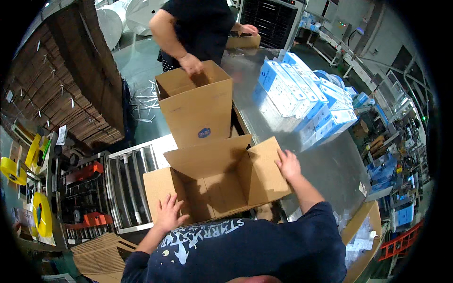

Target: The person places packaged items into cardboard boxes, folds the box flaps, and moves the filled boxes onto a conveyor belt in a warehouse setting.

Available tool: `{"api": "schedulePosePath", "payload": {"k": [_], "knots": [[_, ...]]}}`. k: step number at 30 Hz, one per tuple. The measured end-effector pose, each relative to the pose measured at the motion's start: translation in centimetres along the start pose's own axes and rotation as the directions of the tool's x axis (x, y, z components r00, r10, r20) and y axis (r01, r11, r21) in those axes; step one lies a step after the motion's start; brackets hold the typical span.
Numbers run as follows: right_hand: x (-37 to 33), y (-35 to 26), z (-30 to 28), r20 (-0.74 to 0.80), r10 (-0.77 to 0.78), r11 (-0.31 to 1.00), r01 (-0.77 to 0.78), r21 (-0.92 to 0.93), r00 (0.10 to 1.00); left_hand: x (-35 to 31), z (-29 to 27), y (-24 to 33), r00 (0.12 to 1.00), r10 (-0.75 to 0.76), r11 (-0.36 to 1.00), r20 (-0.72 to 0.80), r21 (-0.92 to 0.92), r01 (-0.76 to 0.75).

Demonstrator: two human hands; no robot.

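Note:
An opened brown cardboard box [214, 193] stands in front of me with its flaps up, and its inside shows bare cardboard. My left hand [168, 213] rests on its left flap with the fingers spread. On the outer edge of the right flap lies my right hand [288, 165], fingers apart and pressed against the cardboard. Just beyond stands a taller cardboard box [196, 113] with a small blue mark. A co-worker's hand [191, 63] reaches into its top.
A metal table [325, 165] on the right bears several blue-and-white cartons [292, 87]. To the left run a roller conveyor [130, 184] and a tape machine with yellow tape rolls [42, 214]. Stacked flat cardboard [61, 89] rises at far left. An open carton [373, 226] holds clear plastic pieces.

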State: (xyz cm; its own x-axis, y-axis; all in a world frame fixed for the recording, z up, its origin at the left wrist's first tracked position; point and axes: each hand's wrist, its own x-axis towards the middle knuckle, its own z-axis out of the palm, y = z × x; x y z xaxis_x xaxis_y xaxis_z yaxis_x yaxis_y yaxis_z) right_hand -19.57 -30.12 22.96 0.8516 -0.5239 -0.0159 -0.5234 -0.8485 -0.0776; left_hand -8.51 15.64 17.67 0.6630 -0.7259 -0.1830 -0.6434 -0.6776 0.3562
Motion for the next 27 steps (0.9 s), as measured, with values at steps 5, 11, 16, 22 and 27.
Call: {"api": "schedulePosePath", "payload": {"k": [5, 11, 16, 22, 27], "knots": [[-2.1, -2.4, 8.8, -0.290, -0.151, 0.968, 0.201, 0.150, 0.945, 0.3, 1.3, -3.4, 0.829, -0.558, 0.830, -0.031, -0.010, 0.558], [-2.2, -7.8, 10.7, 0.588, -0.351, 0.840, -0.033, 0.541, 0.729, 1.5, 5.4, -11.8, 0.838, -0.464, 0.404, 0.289, -0.773, 0.490], [5.0, 3.1, -1.8, 0.543, -0.400, 0.768, -0.053, 0.638, 0.738, 6.6, 7.7, -5.3, 0.871, -0.173, 0.795, 0.460, -0.457, 0.399], [13.6, 27.6, -13.1, 0.040, 0.148, 0.971, -0.137, -0.193, 0.988, 14.1, -2.7, 3.7, 0.539, -0.073, 0.993, 0.839, 0.110, -0.037], [18.4, 28.6, -12.3, 0.157, 0.277, 0.959, -0.261, -0.114, 0.948, 28.6, -4.5, 21.8, 0.872, 0.341, 0.940, 0.351, -0.146, -0.309]]}}
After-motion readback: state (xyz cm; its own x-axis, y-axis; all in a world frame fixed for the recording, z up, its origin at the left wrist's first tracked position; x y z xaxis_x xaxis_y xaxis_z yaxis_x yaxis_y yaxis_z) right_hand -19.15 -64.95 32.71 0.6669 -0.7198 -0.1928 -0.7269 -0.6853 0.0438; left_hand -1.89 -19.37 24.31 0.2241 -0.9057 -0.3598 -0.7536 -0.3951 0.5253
